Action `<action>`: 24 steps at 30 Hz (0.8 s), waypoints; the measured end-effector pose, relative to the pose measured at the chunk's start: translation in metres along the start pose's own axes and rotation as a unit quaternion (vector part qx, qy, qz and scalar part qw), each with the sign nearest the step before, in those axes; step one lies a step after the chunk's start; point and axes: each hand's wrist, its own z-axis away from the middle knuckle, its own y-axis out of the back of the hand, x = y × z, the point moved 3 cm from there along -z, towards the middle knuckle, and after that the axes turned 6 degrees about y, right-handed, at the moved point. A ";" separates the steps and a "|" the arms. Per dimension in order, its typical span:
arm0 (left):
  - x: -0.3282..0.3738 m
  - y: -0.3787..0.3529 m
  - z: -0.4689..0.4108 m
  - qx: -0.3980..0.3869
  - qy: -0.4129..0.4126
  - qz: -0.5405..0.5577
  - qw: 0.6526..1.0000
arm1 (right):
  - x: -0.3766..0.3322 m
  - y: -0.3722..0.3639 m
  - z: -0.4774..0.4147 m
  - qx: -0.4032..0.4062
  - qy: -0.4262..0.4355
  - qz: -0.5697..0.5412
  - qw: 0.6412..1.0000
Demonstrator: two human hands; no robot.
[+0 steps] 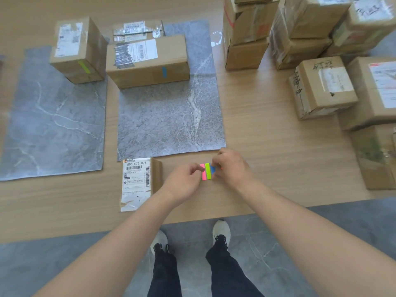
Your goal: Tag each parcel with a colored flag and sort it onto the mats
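The left hand (184,182) pinches the left edge of a small pad of flags (207,171), steadying it just above the table (267,146), while the right hand (232,168) pinches the pad's right side at the blue strip. This looks like peeling one flag free, though which colour cannot be told for sure. The pad is held over the near edge, beside the next parcel, so a flag can go straight on.

On the far corner of the left mat (53,125) stands one box (72,52) bearing a green flag (84,67). The flat parcel (137,183) lies label-up on bare wood just short of the middle mat (171,121), with no flag showing, so it is probably the one in hand. That mat holds a box (147,61) with a blue flag (164,72) and a smaller box (137,31) behind it. So each mat appears to gather one colour. To the right, a pile of parcels (300,35) waits off the mats. All the boxes are sealed, so their contents are hidden.
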 end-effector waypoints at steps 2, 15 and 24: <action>-0.001 -0.003 0.002 -0.002 -0.065 -0.135 0.989 | 0.000 0.001 -0.003 -0.007 0.001 0.001 1.000; -0.015 -0.017 0.005 -0.001 -0.188 -0.350 0.917 | 0.000 0.000 -0.009 -0.019 0.028 0.016 0.999; -0.010 -0.016 0.009 0.012 -0.186 -0.377 0.907 | 0.002 -0.002 -0.008 -0.028 0.039 0.030 0.998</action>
